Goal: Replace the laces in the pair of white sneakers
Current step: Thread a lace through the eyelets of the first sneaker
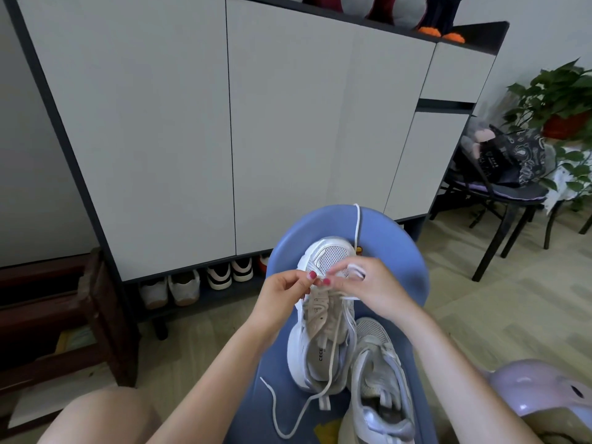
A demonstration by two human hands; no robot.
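Sneaker being laced: we see a white sneaker in the lower middle of the frame, toe pointing up the frame, resting on a blue stool. We judge it sits this way so its eyelets face the person.
Lace: a white lace runs from the eyelets near the toe down over the tongue, and its loose end trails off to the lower left across the stool. Another white strand lies over the stool's far rim.
Left hand: the left hand is just left of the toe, fingertips pinching the lace at the eyelets.
Right hand: the right hand is just right of the toe, fingers curled round a loop of lace. Both hands meet above the lowest eyelets, likely threading.
Second sneaker: a second sneaker, unlaced, lies touching the first on its lower right.
Progress: we judge the lacing has barely begun.
Surroundings: a grey cabinet fills the upper frame, with shoes beneath it; a potted plant is at the right edge.
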